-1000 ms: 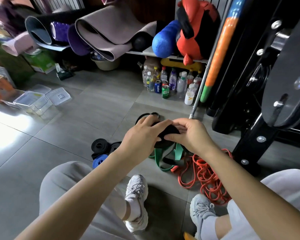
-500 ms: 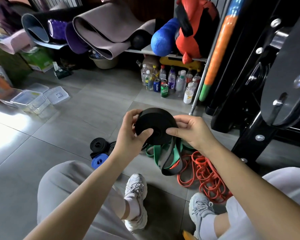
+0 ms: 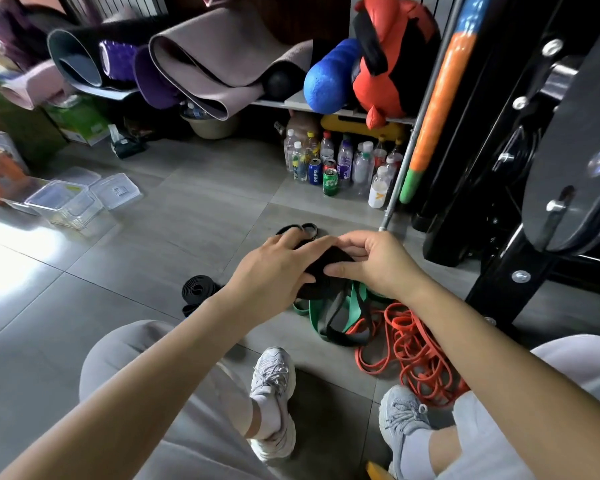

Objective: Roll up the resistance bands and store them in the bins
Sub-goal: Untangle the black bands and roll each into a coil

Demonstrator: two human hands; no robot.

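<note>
Your left hand [image 3: 278, 268] and right hand [image 3: 378, 261] both grip the rolled black band [image 3: 314, 289], fingers curled round it, above the floor [image 3: 153, 254].

A black band roll [image 3: 338, 257] is held above a loose green band [image 3: 314, 313] and tangled orange bands [image 3: 413, 344], clear bins [image 3: 61, 202] well apart.

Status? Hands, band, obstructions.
Left hand and right hand both grip the black band roll. Its tail hangs among the loose green band. Clear bins far left; orange bands tangled beside, not blocking.
</note>
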